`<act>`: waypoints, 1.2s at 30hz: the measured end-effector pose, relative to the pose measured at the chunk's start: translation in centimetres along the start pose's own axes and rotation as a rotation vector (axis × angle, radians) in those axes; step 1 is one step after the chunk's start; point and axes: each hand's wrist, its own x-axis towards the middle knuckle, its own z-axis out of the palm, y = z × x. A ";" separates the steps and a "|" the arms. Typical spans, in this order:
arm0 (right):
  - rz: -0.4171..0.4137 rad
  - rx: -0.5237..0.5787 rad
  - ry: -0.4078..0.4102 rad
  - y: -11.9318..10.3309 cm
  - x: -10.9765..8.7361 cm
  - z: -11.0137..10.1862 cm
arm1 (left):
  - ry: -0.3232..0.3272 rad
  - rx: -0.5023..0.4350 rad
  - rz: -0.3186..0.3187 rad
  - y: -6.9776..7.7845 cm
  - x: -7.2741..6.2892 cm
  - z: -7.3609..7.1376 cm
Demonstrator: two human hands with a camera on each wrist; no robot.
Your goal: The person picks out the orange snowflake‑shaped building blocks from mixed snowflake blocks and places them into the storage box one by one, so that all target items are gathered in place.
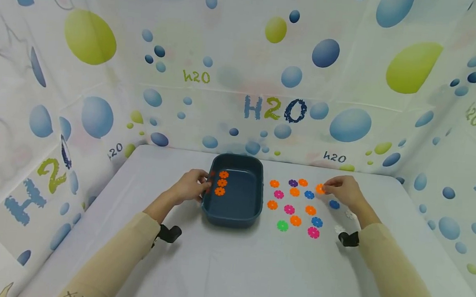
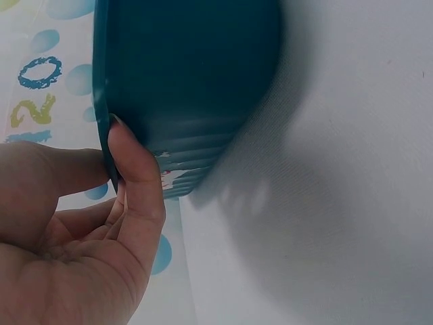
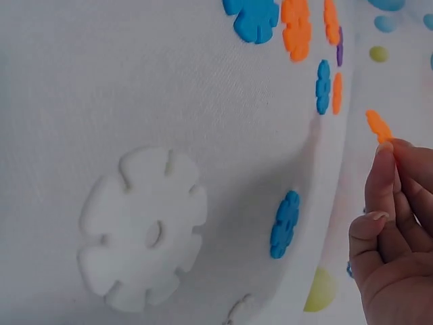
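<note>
My left hand grips the left rim of a dark blue plastic bin, thumb and fingers on either side of the wall, as the left wrist view shows. Three orange flower-shaped discs lie in a column inside the bin, toward its left side. Over the right part of the table, my right hand pinches another orange flower-shaped disc between thumb and fingertip. In the right wrist view this disc is held up off the cloth. A blue disc lies just below that hand.
Between bin and right hand lie several loose discs: orange, pink, blue, purple and one green. White discs rest near the right wrist. A white cloth covers the table; a patterned curtain hangs behind it.
</note>
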 end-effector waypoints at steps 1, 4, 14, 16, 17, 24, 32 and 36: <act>-0.008 0.003 -0.004 -0.2 -0.1 0.0 | -0.001 -0.001 0.000 0.0 0.0 0.0; -0.040 0.008 -0.024 -0.7 -0.4 0.2 | -0.002 -0.003 -0.002 0.0 0.1 0.0; -0.141 0.047 -0.063 -2.7 -0.8 1.3 | 0.005 -0.010 -0.019 0.4 0.1 0.1; -0.146 0.069 -0.075 -3.1 -0.9 1.6 | 0.002 -0.013 -0.016 0.5 0.1 0.2; -0.150 0.077 -0.081 -3.3 -0.9 1.7 | 0.000 -0.011 -0.013 0.5 0.1 0.2; -0.223 0.112 -0.111 -5.8 -1.5 3.1 | 0.013 -0.003 -0.015 0.7 0.1 0.1; -0.304 0.187 -0.174 -8.9 -2.5 5.5 | 0.020 -0.001 -0.032 0.6 0.2 0.3; -0.323 0.216 -0.180 -10.1 -2.9 6.8 | 0.021 -0.004 -0.037 0.5 0.3 0.3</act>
